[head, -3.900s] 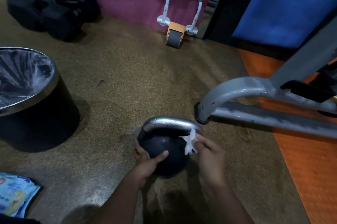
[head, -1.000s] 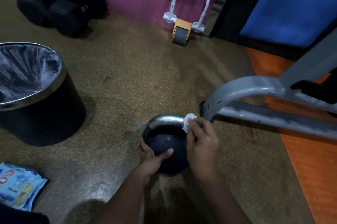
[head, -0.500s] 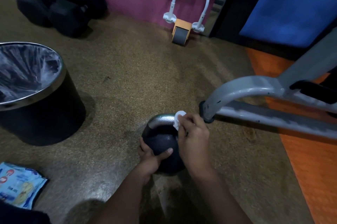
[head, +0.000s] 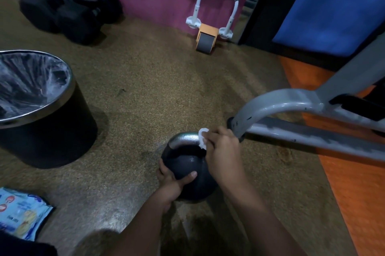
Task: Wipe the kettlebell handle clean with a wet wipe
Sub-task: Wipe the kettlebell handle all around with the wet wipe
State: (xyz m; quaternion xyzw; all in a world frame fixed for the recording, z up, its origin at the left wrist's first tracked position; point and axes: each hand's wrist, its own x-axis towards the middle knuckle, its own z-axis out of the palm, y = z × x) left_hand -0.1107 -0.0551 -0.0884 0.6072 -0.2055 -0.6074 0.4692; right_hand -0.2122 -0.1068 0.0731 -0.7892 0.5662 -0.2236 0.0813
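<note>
From the head camera, I am looking down at a black kettlebell (head: 187,174) sitting on a speckled brown floor (head: 145,81), just in front of me and near the grey foot of a gym machine frame (head: 270,108). My left hand (head: 173,183) is cupping the ball's near side, thumb lying across the front, apparently to stop it rolling while I rub. My right hand (head: 223,151) is closing its fingers around a small white wet wipe (head: 203,138), pressing it onto the right part of the silver handle (head: 183,138), so the wiping seems to be under way there. A lined black bin (head: 52,130) is standing to the left, likely for the used wipe, and a blue wipes packet (head: 20,212) is lying at lower left, within reach.
</note>
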